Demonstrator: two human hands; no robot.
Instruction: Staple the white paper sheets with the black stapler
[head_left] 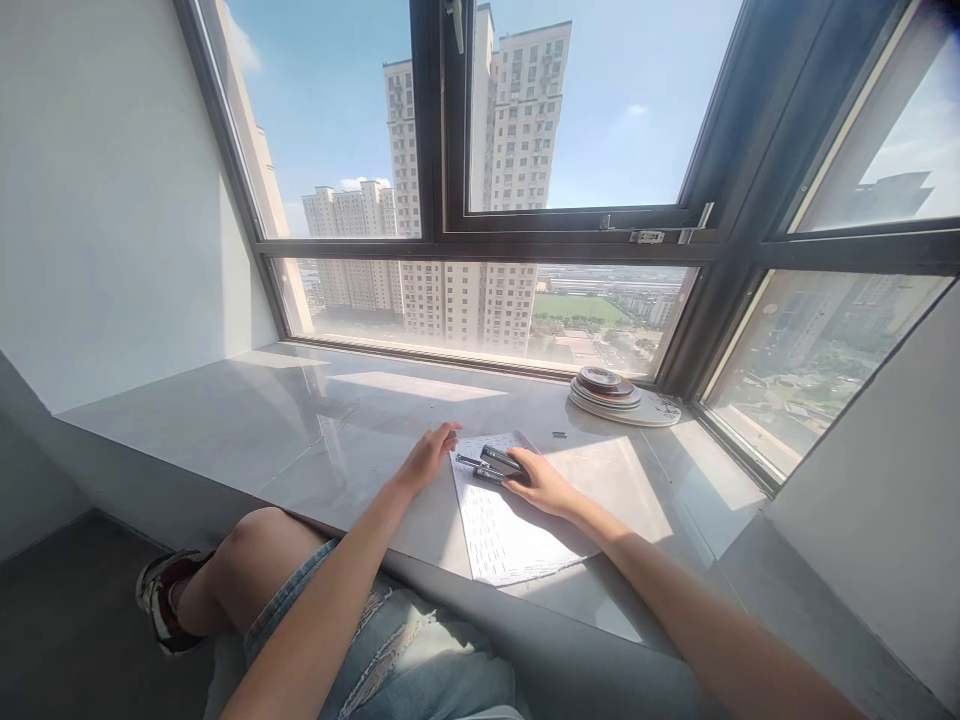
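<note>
The black and silver stapler [491, 460] is opened: its dark upper part is apart from the long metal channel, and this channel points to the left. It is at the far part of the white paper with rows of short dark marks [499, 545], which lies on the grey, glossy window sill [360, 500]. The right hand [544, 485] is closed around the stapler from the right side, with thumb and fingers on its body. The left hand [433, 458] is just beside the far left corner of the paper, and its fingertips are together on a small dark piece [452, 434], too small to recognise. It does not touch the stapler.

As for how far the work has come, the opening of the stapler is done, and its closing is not. Whether there are staples inside the channel, I cannot tell. I also cannot tell if the paper is one sheet or several, or if it is fastened anywhere.

A short dark strip [559, 435] lies loose on the sill, beyond the paper and a little to the right. Farther right, near the window, a stack of round plates with brown and white rims [604, 392] stands apart from both hands.
</note>
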